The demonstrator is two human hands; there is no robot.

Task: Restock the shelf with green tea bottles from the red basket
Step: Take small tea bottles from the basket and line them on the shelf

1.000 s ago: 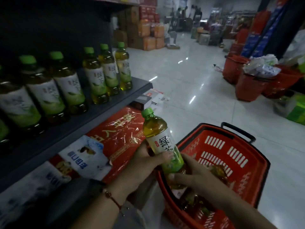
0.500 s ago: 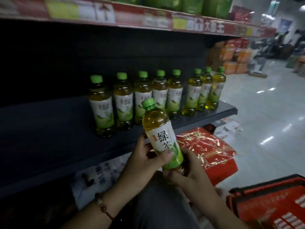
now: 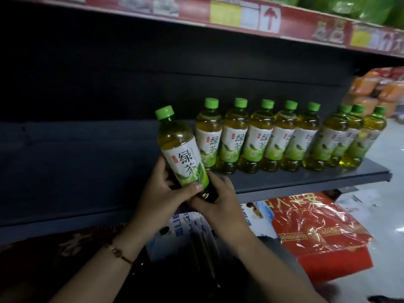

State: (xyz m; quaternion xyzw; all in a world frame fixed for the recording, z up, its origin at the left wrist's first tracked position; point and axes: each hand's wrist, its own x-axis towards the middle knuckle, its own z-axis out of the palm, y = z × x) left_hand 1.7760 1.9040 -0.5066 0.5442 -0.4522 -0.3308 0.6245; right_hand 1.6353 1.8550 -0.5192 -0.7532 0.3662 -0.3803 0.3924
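Both hands hold one green tea bottle (image 3: 181, 149), green-capped and tilted slightly left, just above the front of the dark shelf (image 3: 306, 178). My left hand (image 3: 161, 193) grips its lower body, thumb across the label. My right hand (image 3: 218, 197) cups its base from the right. A row of several matching green tea bottles (image 3: 284, 136) stands upright on the shelf to the right of the held one, the nearest almost touching it. The red basket is out of view.
The shelf's left part (image 3: 76, 154) is bare and dark. An upper shelf edge with red price strips (image 3: 240, 16) runs overhead. Below the shelf lie a red foil-wrapped pack (image 3: 317, 228) and a blue-white pack (image 3: 255, 215). Pale floor shows at right.
The bottle has risen from the red basket up to the shelf, carried leftward beside the row. My view has swung from the basket and floor to the shelf.
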